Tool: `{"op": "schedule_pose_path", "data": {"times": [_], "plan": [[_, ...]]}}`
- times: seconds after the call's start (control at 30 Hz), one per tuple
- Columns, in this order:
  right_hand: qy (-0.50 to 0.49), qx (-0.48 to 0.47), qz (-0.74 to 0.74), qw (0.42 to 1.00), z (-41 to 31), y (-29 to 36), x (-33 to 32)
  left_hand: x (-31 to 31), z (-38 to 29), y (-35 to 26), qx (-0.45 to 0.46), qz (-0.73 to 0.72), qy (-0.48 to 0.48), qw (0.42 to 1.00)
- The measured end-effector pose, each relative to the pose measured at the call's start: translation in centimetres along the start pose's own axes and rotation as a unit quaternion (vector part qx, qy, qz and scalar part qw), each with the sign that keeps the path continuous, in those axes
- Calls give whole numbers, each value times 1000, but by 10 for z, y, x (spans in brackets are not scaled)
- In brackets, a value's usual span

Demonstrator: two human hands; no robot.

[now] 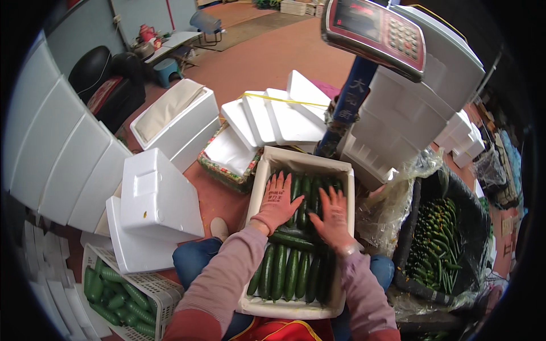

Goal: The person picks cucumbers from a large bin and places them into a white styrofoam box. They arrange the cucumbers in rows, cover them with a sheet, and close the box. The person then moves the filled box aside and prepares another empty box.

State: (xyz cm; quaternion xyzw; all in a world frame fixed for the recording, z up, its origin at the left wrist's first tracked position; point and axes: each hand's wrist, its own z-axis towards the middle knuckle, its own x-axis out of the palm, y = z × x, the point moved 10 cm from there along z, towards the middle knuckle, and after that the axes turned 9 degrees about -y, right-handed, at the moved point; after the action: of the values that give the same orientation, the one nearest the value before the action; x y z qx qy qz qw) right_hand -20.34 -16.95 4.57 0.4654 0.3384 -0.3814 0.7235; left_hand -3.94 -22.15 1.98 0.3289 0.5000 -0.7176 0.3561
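A cream-lined foam box stands between my knees, holding dark green cucumbers. Several cucumbers lie side by side in the near half, with one cucumber crosswise behind them. The far-half cucumbers are partly under my hands. My left hand, in a pinkish glove bearing writing, lies palm down over the left of the far half, fingers spread. My right hand, gloved alike, rests over the right of that half with its fingers apart. Neither hand is closed around a cucumber. Shadow darkens the box's right side.
A scale's display head on a blue post rises behind the box. Left are foam boxes and a plastic crate of green produce. Foam lids lean beyond. At right, a black-lined container holds small cucumbers.
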Motion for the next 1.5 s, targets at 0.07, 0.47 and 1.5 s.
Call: {"op": "schedule_pose_path", "data": {"times": [0.07,0.47,1.5], "plan": [[-55,-4,7,998,-17,-7,-44,-58,6,2,55,-51,-98,992],[-8,288,122,950,-139,-52,-46,-36,67,295,-228,160,-4,961],[26,172,316,933,-60,70,-89,-162,-143,-73,0,-295,82,952]]}}
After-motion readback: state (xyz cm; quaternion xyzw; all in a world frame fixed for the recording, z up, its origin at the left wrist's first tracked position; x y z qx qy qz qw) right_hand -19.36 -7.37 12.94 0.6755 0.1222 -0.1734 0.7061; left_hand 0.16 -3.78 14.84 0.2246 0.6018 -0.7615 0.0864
